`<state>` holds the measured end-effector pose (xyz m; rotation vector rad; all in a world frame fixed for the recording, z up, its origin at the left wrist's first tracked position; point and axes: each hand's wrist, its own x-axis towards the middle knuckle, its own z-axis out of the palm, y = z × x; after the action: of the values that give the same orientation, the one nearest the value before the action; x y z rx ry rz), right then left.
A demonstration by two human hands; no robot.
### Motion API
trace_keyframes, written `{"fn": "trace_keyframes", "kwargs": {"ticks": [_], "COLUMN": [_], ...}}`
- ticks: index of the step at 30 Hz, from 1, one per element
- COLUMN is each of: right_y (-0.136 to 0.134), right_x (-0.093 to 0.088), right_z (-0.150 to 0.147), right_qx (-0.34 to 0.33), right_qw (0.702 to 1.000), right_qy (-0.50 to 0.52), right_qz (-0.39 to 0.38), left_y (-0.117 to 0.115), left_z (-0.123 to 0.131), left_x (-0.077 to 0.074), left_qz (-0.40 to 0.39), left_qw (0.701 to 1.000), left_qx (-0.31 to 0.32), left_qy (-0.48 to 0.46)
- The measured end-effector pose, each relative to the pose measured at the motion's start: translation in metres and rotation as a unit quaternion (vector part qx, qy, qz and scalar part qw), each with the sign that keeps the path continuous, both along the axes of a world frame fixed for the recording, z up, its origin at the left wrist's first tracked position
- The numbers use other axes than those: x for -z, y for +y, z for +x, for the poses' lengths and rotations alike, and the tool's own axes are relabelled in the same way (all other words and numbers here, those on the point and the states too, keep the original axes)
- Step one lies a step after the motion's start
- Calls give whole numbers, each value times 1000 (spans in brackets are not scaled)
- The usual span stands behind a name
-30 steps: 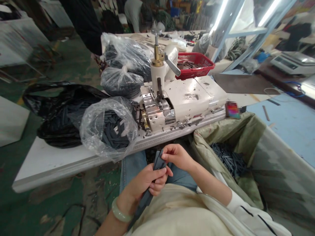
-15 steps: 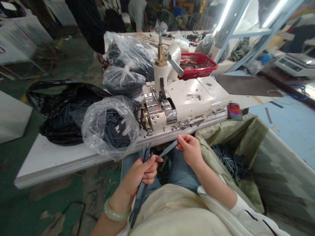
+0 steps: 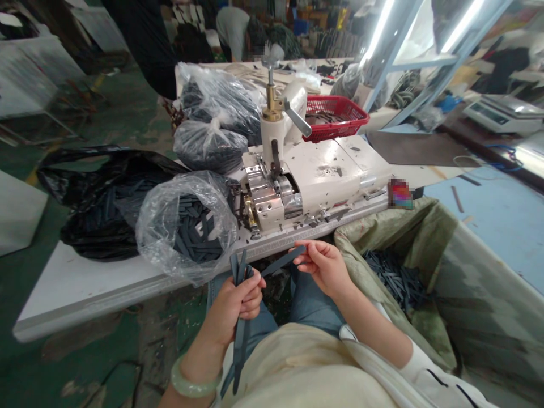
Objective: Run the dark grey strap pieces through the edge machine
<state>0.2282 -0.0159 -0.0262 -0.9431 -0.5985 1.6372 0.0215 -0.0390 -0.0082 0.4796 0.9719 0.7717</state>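
Observation:
My left hand is closed round a bundle of dark grey strips that stick out above and below the fist. My right hand pinches the end of a single dark strip, held nearly level just below the table's front edge. Both hands hover over my lap in front of the white machine with its metal head.
A clear bag of dark strips sits left of the machine, a black bag beyond it, tied bags behind. A red basket stands at the back. A lined bin holding strips is on my right. A person bends at the far table.
My right hand pulled one strip out of the bundle and carried it right and up toward the table edge. My left hand has raised the bundle a little.

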Motion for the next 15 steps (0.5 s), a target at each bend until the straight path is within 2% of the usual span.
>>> {"fn": "trace_keyframes", "kwargs": {"ticks": [5,10,13,15], "right_y": [-4,-6,-4,-2], "right_x": [2,-1,-13,-22], "right_z": [-2,-7,-10,-11], "right_qx": [-42,-54,-111,-170], "right_qw": [999,988,957,917], "right_qy": [9,-113,-184,-234], "right_qz": [21,92,196,273], "left_y": [0,-2,3,9], "left_z": [-2,-4,-10,-16], "left_x": [-3,3,7,9], "left_qz": [0,-6,-15,-8], "left_qw": [1000,999,999,999], "left_qx": [7,-10,-18,-13], "left_qy": [18,39,45,43]}}
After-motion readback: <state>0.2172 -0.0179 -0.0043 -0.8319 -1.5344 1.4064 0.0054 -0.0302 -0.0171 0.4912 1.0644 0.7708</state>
